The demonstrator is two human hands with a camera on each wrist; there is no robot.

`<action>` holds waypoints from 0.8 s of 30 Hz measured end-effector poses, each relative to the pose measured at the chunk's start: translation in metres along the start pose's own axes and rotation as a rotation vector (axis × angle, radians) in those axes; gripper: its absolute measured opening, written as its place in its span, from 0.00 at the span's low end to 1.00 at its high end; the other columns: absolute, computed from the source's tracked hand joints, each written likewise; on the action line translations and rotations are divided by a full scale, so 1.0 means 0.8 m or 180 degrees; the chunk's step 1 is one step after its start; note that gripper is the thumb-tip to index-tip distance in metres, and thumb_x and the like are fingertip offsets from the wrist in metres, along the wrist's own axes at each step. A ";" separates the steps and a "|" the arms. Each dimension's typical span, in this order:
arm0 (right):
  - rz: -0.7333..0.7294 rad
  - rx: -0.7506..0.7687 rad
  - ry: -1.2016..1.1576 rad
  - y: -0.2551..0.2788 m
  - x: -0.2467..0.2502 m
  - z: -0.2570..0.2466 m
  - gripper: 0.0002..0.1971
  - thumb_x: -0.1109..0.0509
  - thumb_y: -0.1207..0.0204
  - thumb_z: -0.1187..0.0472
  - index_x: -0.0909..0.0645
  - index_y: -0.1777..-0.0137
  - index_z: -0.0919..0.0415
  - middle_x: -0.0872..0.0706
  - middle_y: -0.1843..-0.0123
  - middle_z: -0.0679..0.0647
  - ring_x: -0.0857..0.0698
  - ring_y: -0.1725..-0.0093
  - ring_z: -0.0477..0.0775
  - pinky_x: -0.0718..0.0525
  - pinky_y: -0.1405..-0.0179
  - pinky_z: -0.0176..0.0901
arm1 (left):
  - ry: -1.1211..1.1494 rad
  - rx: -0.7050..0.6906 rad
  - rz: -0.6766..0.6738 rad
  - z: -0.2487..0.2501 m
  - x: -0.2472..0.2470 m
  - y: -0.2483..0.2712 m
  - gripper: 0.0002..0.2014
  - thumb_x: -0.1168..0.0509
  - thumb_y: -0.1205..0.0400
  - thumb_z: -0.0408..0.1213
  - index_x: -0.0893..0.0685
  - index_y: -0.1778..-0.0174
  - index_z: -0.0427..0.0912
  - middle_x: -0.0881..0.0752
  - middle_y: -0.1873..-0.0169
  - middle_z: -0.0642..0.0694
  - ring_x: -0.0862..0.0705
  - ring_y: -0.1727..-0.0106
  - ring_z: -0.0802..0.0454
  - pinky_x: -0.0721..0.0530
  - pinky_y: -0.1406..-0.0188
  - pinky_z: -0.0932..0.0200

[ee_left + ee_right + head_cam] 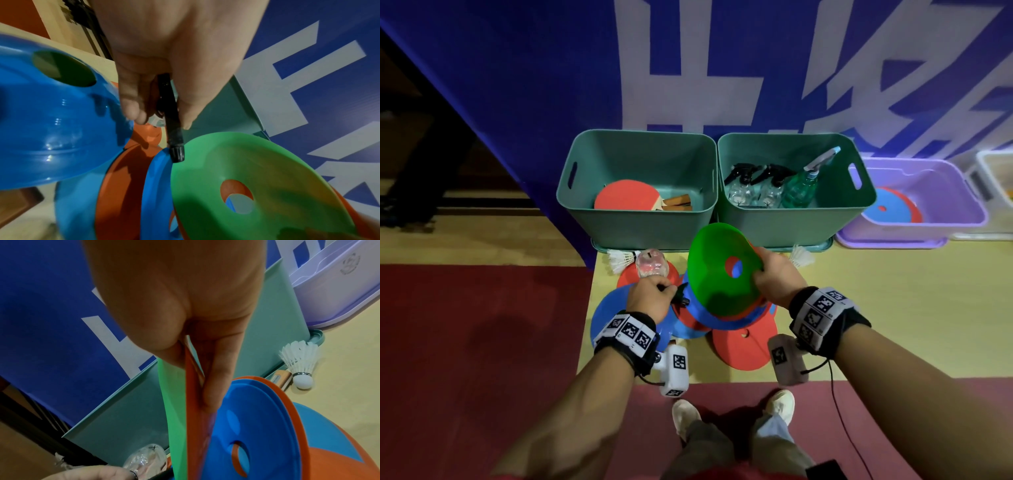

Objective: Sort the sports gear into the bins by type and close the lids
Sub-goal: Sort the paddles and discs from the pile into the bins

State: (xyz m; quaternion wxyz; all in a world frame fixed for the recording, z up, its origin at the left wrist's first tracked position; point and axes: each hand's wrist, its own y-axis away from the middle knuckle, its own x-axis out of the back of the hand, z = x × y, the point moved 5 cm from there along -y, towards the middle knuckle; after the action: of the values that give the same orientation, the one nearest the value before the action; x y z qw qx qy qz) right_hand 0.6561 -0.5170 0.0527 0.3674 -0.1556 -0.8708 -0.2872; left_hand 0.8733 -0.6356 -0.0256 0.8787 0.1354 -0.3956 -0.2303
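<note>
On the floor in front of the person's feet lies a pile of flat cones in blue and red (744,346). Above this pile the right hand (774,274) pinches the rim of a green cone (719,270), which is tilted so that its centre hole faces the camera; in the right wrist view a red cone (195,426) lies flat against the green one (174,402) in the same pinch, thumb on one side and fingers (213,386) on the other. The left hand (650,298) is curled around the black trigger head (173,129) of a clear spray bottle (650,263), whose body points away over the pile. I think the bottle is lifted a little, but the views do not show this well.

Two white shuttlecocks lie on the floor, one left of the bottle (619,258) and one right of the green cone (801,255), both just before the bins. Behind them stand two green bins side by side, lids off. The left bin (637,222) holds red table tennis paddles (630,195). The right bin (791,222) holds three spray bottles (774,185). Further right a purple bin (928,219) holds blue and red cones (890,209). A blue banner with large white characters (722,68) hangs behind the bins.
</note>
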 end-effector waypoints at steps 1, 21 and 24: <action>-0.0002 -0.0009 -0.0014 0.002 0.003 -0.002 0.21 0.41 0.29 0.59 0.20 0.37 0.56 0.11 0.49 0.63 0.12 0.53 0.64 0.20 0.62 0.43 | 0.0023 0.0013 -0.0004 0.002 0.001 0.000 0.05 0.28 0.21 0.40 0.09 0.52 0.45 0.09 0.55 0.46 0.13 0.52 0.47 0.15 0.49 0.57; 0.0505 0.0285 -0.0623 0.031 0.100 -0.008 0.22 0.41 0.25 0.71 0.21 0.38 0.47 0.11 0.53 0.60 0.12 0.62 0.60 0.14 0.68 0.44 | 0.0167 -0.0738 0.0936 0.130 0.081 0.013 0.10 0.37 0.21 0.29 0.19 0.46 0.45 0.14 0.50 0.41 0.18 0.47 0.41 0.23 0.48 0.56; 0.0713 0.0299 -0.1021 0.034 0.130 -0.004 0.20 0.38 0.30 0.69 0.18 0.43 0.47 0.10 0.52 0.57 0.11 0.54 0.60 0.12 0.52 0.56 | 0.0201 -0.1132 0.0974 0.174 0.094 0.024 0.09 0.35 0.21 0.28 0.17 0.47 0.42 0.13 0.52 0.41 0.15 0.49 0.42 0.20 0.47 0.56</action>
State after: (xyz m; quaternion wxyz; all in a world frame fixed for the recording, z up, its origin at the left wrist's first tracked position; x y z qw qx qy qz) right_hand 0.6001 -0.4912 0.1409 0.2604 -0.2779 -0.9079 -0.1751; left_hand 0.8168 -0.6654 0.1206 0.9254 -0.0759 -0.3370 -0.1561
